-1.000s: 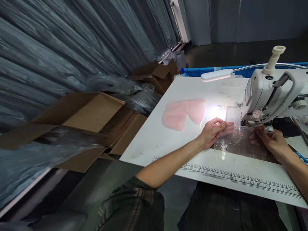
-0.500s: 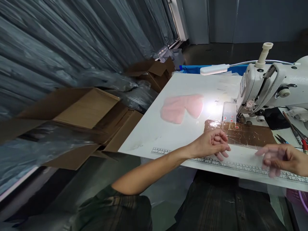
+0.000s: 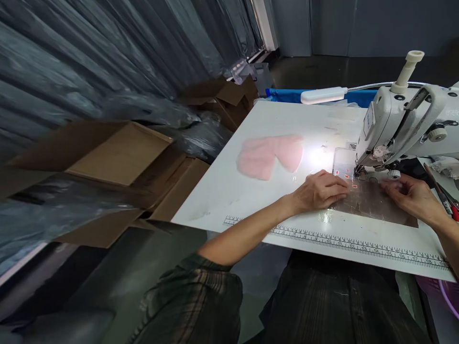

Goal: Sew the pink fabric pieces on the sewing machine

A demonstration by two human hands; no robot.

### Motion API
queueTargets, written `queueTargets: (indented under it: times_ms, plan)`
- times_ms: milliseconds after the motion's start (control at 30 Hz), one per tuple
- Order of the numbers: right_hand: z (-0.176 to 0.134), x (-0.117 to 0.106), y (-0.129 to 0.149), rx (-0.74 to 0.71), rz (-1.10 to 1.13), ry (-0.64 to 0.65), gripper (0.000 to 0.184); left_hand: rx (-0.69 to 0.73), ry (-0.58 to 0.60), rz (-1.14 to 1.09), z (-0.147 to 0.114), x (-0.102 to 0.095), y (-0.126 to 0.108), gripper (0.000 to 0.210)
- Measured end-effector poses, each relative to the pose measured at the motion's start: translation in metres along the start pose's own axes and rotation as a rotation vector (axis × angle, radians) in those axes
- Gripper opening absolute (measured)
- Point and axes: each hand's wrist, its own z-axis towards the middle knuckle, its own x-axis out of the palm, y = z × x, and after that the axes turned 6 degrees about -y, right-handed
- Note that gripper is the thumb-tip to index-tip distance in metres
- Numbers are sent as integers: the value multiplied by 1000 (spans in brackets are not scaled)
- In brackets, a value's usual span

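- Brown translucent sheet [image 3: 376,205]: lies inside the tabletop's [image 3: 211,205] near edge, by the sewing machine [image 3: 385,124].
- Left hand [image 3: 320,191]: palm down, fingers loosely bent over the sheet's left end; cannot tell if it grips.
- Right hand [image 3: 412,193]: half-curled at the sheet's right part; any pinch is hidden.
- Best, I'd judge: light, even pressure, sheet flat, fingertips clear of the needle area.

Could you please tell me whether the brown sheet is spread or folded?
Spread flat, as far as the sheet shows: its near edge runs straight, no fold visible. The left hand and right hand hide parts.
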Motion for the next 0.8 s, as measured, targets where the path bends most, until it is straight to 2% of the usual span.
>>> queueTargets:
  times_ms: [100,233,300,433,500,567,633,733,800]
  plan:
    - [-5,-5,9,18,-55,-8,50,102,132,-120,-1,-2,-5,29]
    - [-12,-1,18,86,92,42,52,51,237,-108,1,-3,-13,33]
    - [-13,9,24,152,225,95,53,-17,226,-165,3,-7,-14,36]
    - [-8,33,47,279,454,177,60,-272,117,-394,5,-18,-9,42]
    - [-3,42,59,281,513,188,60,-308,62,-441,5,-20,-6,41]
    - [1,45,67,274,534,176,59,-225,60,-396,4,-19,-6,34]
    - [2,44,69,289,557,148,58,-99,142,-312,3,-14,-10,29]
    - [-1,37,64,320,595,84,59,10,314,-223,2,-5,-22,44]
    - [-3,33,58,338,611,53,58,24,366,-205,2,-2,-28,56]
